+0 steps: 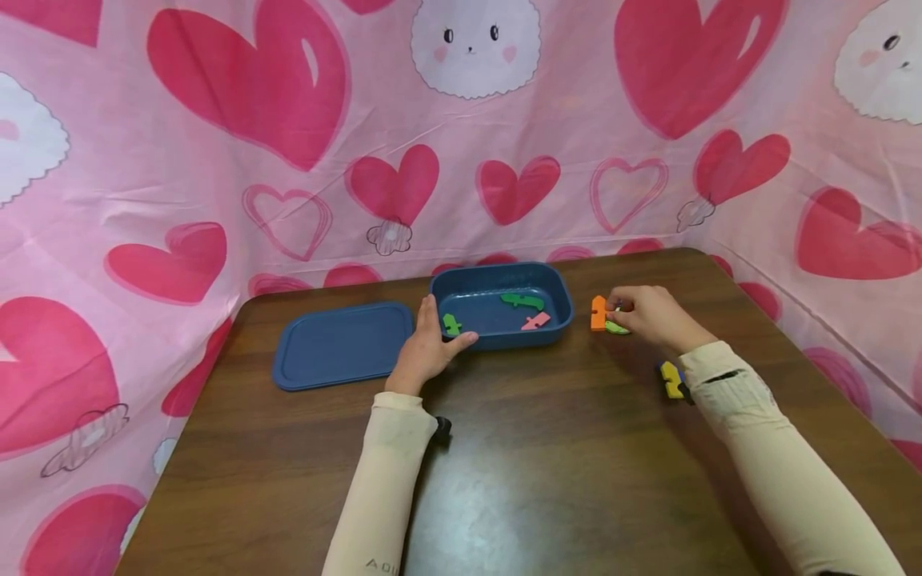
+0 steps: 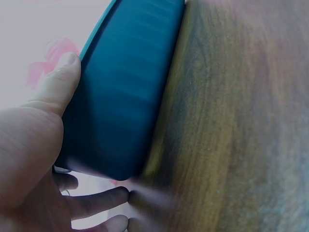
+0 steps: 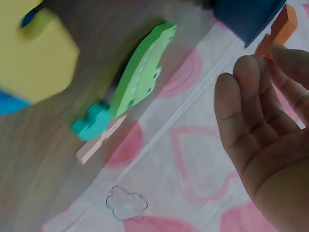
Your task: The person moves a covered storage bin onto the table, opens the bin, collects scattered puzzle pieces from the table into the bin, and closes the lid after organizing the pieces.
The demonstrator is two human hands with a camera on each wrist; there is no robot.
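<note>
In the head view my left hand [image 1: 423, 348] rests at the near left corner of a blue plastic container [image 1: 497, 342]. Its straight thumb touches the front wall, and the fingers lie along the left end. My right hand [image 1: 654, 316] pinches an orange notched piece [image 1: 599, 314] between thumb and fingertips, just right of the container. The same orange piece [image 3: 284, 24] shows in the right wrist view. Under that hand lies a light green crocodile-head piece [image 1: 617, 326], partly hidden. Inside the container are a dark green piece [image 1: 523, 301], a pink piece [image 1: 536, 321] and a light green piece [image 1: 450, 324].
A flat blue lid [image 1: 344, 346] lies left of the container. A yellow piece [image 1: 672, 380], with blue beside it, sits near my right wrist. The right wrist view also shows a teal piece [image 3: 92, 123] and a pale pink piece [image 3: 101, 141]. Heart-patterned cloth [image 1: 461, 128] hangs behind the wooden table [image 1: 519, 464].
</note>
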